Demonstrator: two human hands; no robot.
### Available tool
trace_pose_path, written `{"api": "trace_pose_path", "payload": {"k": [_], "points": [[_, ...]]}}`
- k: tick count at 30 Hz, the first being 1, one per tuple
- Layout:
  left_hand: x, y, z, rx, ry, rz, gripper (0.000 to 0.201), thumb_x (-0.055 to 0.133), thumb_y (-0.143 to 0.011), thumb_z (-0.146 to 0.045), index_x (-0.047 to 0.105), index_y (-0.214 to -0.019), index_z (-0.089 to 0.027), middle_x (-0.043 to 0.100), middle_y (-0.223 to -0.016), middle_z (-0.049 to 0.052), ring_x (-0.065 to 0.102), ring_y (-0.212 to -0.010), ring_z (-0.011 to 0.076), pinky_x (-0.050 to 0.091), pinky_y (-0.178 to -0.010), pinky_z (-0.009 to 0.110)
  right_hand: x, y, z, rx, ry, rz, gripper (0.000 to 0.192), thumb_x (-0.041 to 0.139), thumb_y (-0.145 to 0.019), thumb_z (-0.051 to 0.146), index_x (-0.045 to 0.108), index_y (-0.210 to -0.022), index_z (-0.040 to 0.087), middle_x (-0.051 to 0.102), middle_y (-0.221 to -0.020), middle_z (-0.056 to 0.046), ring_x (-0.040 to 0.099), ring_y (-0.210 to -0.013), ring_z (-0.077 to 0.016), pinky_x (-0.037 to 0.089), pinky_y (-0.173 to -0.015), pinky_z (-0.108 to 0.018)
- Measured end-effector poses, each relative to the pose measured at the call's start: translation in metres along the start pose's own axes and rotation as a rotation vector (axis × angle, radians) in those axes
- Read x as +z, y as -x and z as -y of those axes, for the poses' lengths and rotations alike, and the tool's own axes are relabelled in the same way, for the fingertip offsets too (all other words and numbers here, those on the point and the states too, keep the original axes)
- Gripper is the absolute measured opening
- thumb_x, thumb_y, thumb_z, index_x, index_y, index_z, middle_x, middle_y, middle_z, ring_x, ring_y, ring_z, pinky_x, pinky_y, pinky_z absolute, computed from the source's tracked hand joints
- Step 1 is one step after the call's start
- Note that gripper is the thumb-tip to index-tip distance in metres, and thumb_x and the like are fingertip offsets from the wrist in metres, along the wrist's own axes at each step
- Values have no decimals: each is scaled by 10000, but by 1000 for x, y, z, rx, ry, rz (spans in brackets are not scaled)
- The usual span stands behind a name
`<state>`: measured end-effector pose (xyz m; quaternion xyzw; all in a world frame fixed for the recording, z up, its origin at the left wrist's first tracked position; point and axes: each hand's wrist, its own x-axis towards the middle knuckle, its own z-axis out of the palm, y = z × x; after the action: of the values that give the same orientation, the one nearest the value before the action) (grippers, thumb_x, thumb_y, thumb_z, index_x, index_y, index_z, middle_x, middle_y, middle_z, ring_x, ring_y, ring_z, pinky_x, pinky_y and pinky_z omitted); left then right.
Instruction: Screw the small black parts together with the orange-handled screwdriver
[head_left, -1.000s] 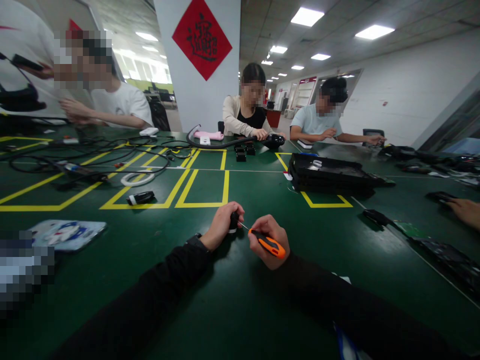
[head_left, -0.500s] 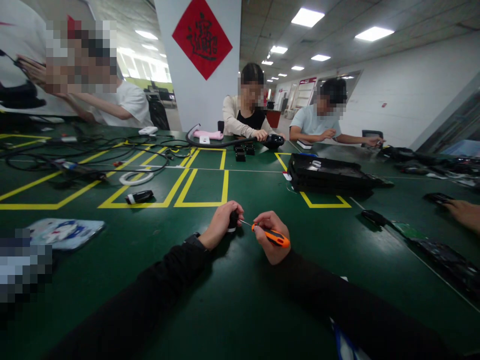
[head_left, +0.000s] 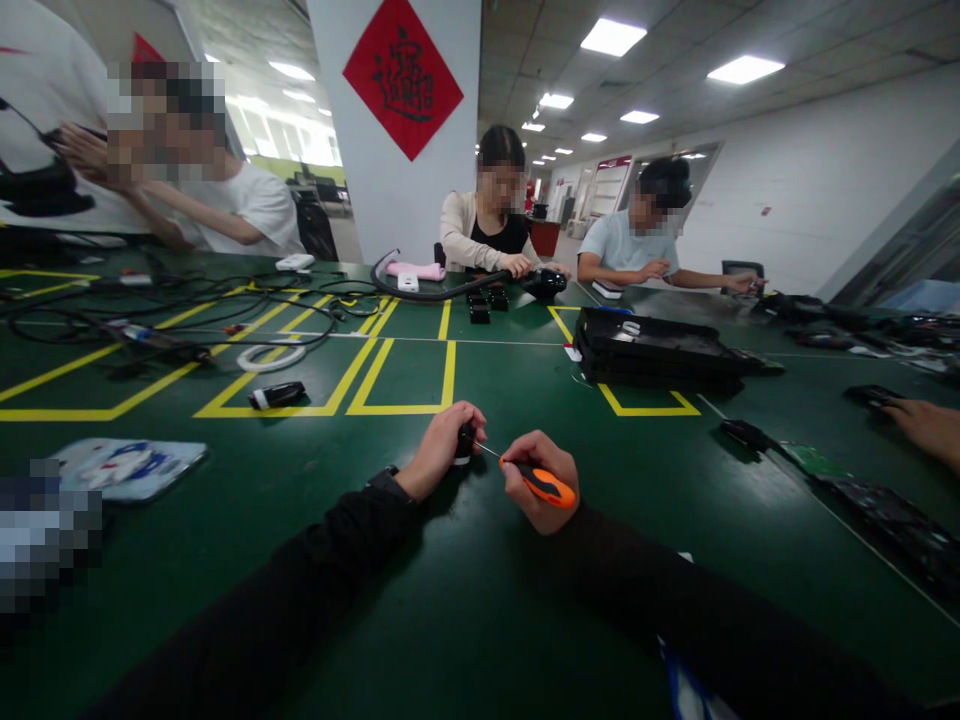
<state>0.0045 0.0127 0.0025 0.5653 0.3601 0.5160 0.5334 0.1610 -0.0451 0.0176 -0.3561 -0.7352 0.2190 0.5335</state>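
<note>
My left hand (head_left: 442, 447) is closed around a small black part with a pale band (head_left: 463, 446) and steadies it low over the green table (head_left: 420, 620). Fingers cover much of that part, so its kind is unclear. In my right hand (head_left: 546, 478) is an orange and black screwdriver (head_left: 551, 488), gripped by its handle. Its thin metal shaft points left, and the tip meets the black part at my left fingertips; the exact contact point is too small to make out.
Beyond my hands lie a black cylindrical piece (head_left: 277, 395), a white ring (head_left: 271, 355), black cables (head_left: 172, 310) and stacked black casings (head_left: 660, 350). A circuit board (head_left: 817, 460) lies right, near another person's hand (head_left: 926, 425). Co-workers sit across the table.
My right hand has turned its grip on the screwdriver, and the handle now sits slightly lower and tilts more. My left hand and the black part stay nearly still.
</note>
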Motion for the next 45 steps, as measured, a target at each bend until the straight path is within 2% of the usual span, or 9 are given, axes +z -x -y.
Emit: {"api": "trace_pose_path", "payload": {"k": [12, 20, 23, 27, 33, 40, 45], "points": [[3, 0, -3, -38, 18, -41, 257, 397, -775, -369, 516, -731, -145, 545, -605, 2, 511, -490, 98, 415, -494, 215, 0, -1, 2, -11, 4, -17, 67, 523, -676, 154, 524, -741, 171, 492, -606, 24, 421, -485, -80, 344, -472, -218], [2, 0, -3, -51, 24, -38, 268, 391, -778, -377, 513, -740, -141, 551, -616, 7, 512, -496, 99, 421, -507, 223, -1, -5, 4, -128, -30, 59, 110, 519, -649, 122, 602, -700, 173, 454, -694, -13, 461, -632, -127, 387, -570, -261], [2, 0, -4, -40, 24, -29, 270, 391, -779, -378, 513, -743, -140, 551, -621, 10, 514, -502, 102, 420, -508, 223, -4, -6, 6, -116, -18, 88, 117, 506, -693, 159, 613, -736, 172, 455, -694, -20, 460, -652, -138, 391, -589, -274], [3, 1, -5, -35, 9, -40, 259, 390, -774, -372, 516, -738, -147, 551, -615, 3, 512, -498, 101, 412, -500, 216, -5, -5, 6, -66, -3, 50, 143, 474, -745, 212, 597, -802, 166, 486, -727, -28, 467, -667, -140, 388, -605, -276], [3, -1, -1, -42, 4, -72, 274, 382, -770, -384, 520, -745, -148, 554, -615, 4, 515, -490, 102, 416, -498, 220, -1, -1, -1, 74, -51, 38, 135, 479, -736, 196, 495, -868, 171, 456, -585, 39, 403, -469, -85, 337, -479, -217], [3, 0, -2, -37, 20, -60, 278, 385, -770, -385, 521, -749, -143, 552, -617, 7, 511, -487, 100, 415, -495, 219, -4, -3, 3, -110, -13, 103, 92, 512, -657, 149, 569, -726, 170, 495, -695, -17, 463, -612, -125, 381, -567, -258], [3, -1, -1, -37, 10, -67, 272, 393, -766, -383, 521, -737, -145, 551, -613, 5, 509, -485, 99, 413, -494, 216, -5, -5, 6, -86, -7, 77, 114, 488, -725, 196, 594, -756, 169, 504, -682, -22, 472, -624, -128, 392, -585, -264]]}}
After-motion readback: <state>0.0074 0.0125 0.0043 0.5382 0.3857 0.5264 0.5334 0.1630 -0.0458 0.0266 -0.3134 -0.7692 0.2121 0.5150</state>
